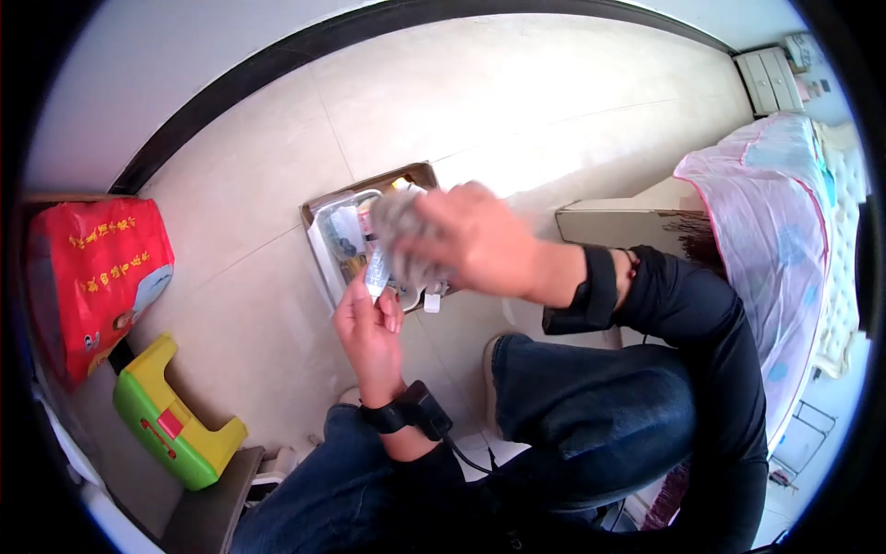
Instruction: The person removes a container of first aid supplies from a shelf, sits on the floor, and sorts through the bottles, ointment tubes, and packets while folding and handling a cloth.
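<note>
My left hand (366, 319) is closed, with its fingertips pinching the lower end of a slim tube (376, 271) that is white and pale blue, with red and dark print higher up. A crumpled grey cloth (404, 235) is bunched in my right hand (484, 242), close beside the tube and partly overlapping it in this view. Motion blurs the right hand and the cloth, so I cannot tell whether the cloth touches the tube. Beneath both hands, an open cardboard box (424, 173) holds a clear plastic bin (323, 222) with small mixed items, largely hidden.
Pale tiles (249, 185) form the floor. To the left are a red bag (106, 277) and a green and yellow plastic case (175, 420). On the right, a bed with a sheer cover (752, 185) stands near a cream box (628, 222). My bent knees flank the work area.
</note>
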Action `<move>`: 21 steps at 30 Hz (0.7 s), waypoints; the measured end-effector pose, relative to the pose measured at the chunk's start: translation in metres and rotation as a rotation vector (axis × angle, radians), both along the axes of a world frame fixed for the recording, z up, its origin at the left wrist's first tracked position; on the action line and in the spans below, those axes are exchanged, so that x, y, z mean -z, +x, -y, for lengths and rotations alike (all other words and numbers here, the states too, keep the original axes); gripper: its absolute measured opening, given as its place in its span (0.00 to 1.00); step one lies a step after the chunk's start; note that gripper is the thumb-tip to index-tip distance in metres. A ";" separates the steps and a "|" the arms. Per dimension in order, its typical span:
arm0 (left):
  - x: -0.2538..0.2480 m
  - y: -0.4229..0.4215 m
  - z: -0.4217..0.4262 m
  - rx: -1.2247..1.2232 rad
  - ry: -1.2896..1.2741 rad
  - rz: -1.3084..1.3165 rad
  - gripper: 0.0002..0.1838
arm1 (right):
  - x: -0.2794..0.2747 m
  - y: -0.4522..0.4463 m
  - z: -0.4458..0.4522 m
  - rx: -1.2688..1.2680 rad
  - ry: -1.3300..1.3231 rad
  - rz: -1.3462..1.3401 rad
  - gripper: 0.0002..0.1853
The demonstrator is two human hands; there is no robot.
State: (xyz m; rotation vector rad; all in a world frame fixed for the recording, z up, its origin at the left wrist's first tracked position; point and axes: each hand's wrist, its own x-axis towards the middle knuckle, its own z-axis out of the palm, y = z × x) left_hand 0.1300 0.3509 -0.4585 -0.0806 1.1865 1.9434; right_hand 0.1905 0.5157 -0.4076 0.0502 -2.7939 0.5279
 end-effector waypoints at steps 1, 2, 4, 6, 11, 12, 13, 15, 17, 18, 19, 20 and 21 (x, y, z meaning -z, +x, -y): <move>0.000 0.000 0.001 0.001 -0.013 -0.004 0.17 | 0.003 0.001 0.008 -0.121 0.001 -0.015 0.12; 0.000 0.001 0.001 -0.031 -0.108 0.014 0.14 | 0.002 0.002 0.015 -0.113 0.002 -0.009 0.12; 0.000 0.001 0.003 -0.066 -0.145 0.033 0.12 | 0.000 0.003 0.026 -0.259 0.003 -0.004 0.11; 0.004 0.001 0.012 -0.096 -0.213 0.069 0.10 | 0.000 0.002 0.023 -0.242 -0.008 0.019 0.11; -0.001 0.003 0.006 -0.240 -0.348 0.077 0.12 | 0.009 0.003 0.012 -0.133 0.033 -0.050 0.13; 0.003 0.001 0.009 -0.209 -0.290 0.063 0.12 | 0.007 0.004 0.011 -0.113 0.033 -0.036 0.12; 0.007 -0.002 0.013 -0.182 -0.234 0.046 0.13 | 0.007 0.003 0.011 -0.097 0.027 -0.066 0.12; 0.005 -0.007 0.016 -0.112 -0.217 0.006 0.14 | 0.003 0.001 0.012 -0.057 0.003 -0.078 0.10; 0.011 -0.013 0.022 -0.124 -0.250 0.042 0.17 | -0.001 0.000 0.020 -0.033 0.009 -0.042 0.06; 0.016 -0.016 0.027 -0.166 -0.312 0.066 0.20 | 0.010 -0.004 0.026 -0.049 0.033 -0.124 0.06; 0.026 -0.020 0.035 -0.123 -0.295 0.072 0.20 | 0.009 -0.003 0.030 -0.084 0.059 -0.070 0.06; 0.040 -0.024 0.044 0.111 -0.516 -0.733 0.21 | 0.008 -0.002 0.034 -0.115 0.082 -0.014 0.06; 0.048 -0.023 0.047 0.333 -0.662 -1.560 0.23 | 0.009 -0.001 0.037 -0.069 0.099 0.004 0.06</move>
